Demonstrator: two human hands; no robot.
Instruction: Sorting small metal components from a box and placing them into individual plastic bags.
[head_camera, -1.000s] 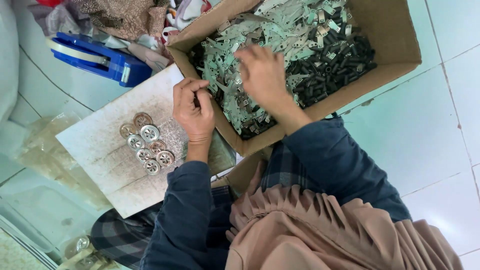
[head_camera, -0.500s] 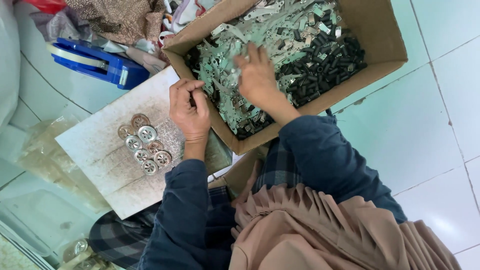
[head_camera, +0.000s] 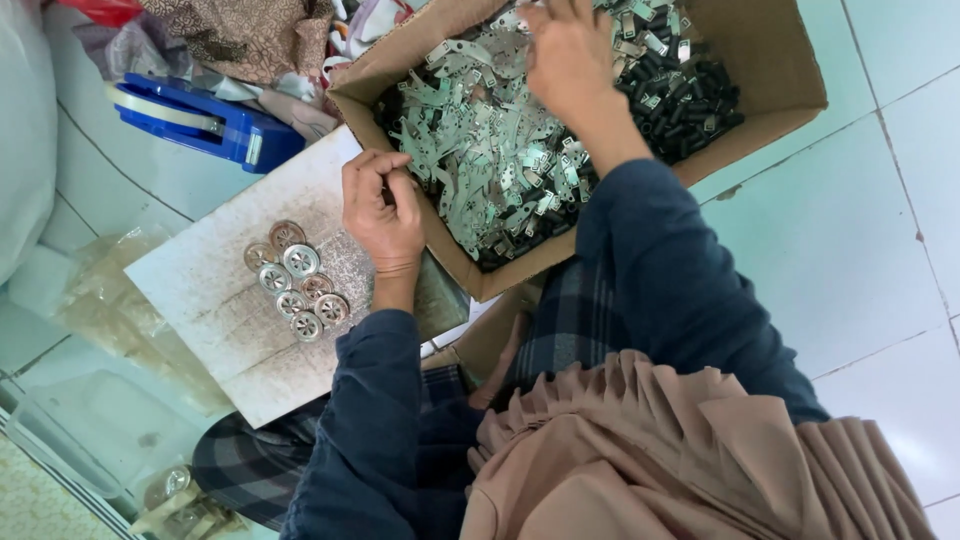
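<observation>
The left hand (head_camera: 382, 208) is seen curled into a loose fist at the near left edge of the cardboard box (head_camera: 770, 95), its fingertips pinched together; whether a small part is held between them cannot be told. The hand rests over the edge of a worn white board (head_camera: 200, 290). Just to the left of this hand, and slightly nearer the person, a cluster of round metal discs (head_camera: 296, 280) is laid on the board, the discs touching one another in two short rows.

The right hand (head_camera: 568, 52) is reached into the box, well apart from the left hand and farther from the person. Its fingers are spread downward into the heap of silver stamped metal pieces (head_camera: 490, 160), which are touched; a firm grasp on any one piece cannot be made out. To the right of this hand, inside the same box, a pile of small black parts (head_camera: 690, 100) is gathered against the far wall.

Beyond the left hand, to its left, a blue tape dispenser (head_camera: 205, 122) is lying on the pale tiled floor (head_camera: 850, 250), with patterned cloth (head_camera: 240, 35) behind it.
</observation>
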